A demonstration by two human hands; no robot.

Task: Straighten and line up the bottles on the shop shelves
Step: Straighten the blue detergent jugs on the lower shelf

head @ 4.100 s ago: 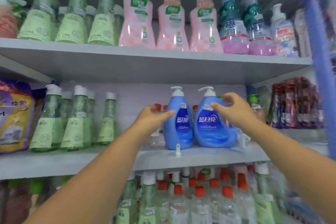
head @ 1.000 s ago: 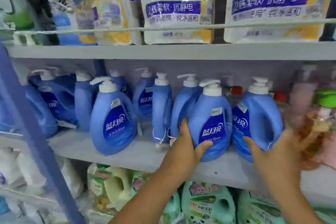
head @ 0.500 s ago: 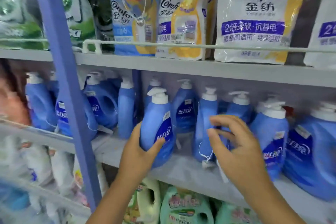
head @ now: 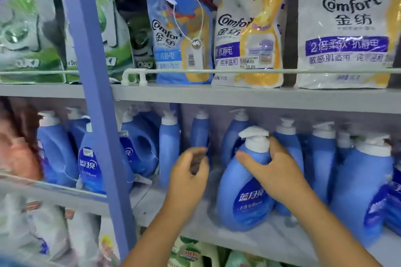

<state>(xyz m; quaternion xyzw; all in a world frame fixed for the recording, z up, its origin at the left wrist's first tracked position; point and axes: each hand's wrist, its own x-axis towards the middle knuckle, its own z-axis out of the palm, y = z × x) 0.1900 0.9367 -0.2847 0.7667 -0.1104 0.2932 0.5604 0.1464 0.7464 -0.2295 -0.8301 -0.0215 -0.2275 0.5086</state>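
Shifted from the left hand (head: pixel 188 176), now loosely curled, blue pump bottle (head: pixel 243 188) sits in right hand's (head: pixel 275 171) grip.

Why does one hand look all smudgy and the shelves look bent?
In the head view, the left hand is smeared by motion blur, while the right hand gripping the blue bottle looks sharper; the wide-angle lens bends the shelf edges, and the far left side is blurry.

L hand (head: pixel 188 176): fingers motion-blurred, grip unclear. Blue upright (head: pixel 95 115) hides part of labelled bottle (head: pixel 90 167) behind it. R-edge bottle (head: pixel 390 197) cut off, label smeared. Bottom-shelf jugs (head: pixel 191 253) cropped. Far-left orange item (head: pixel 19 154) too blurred to ID.
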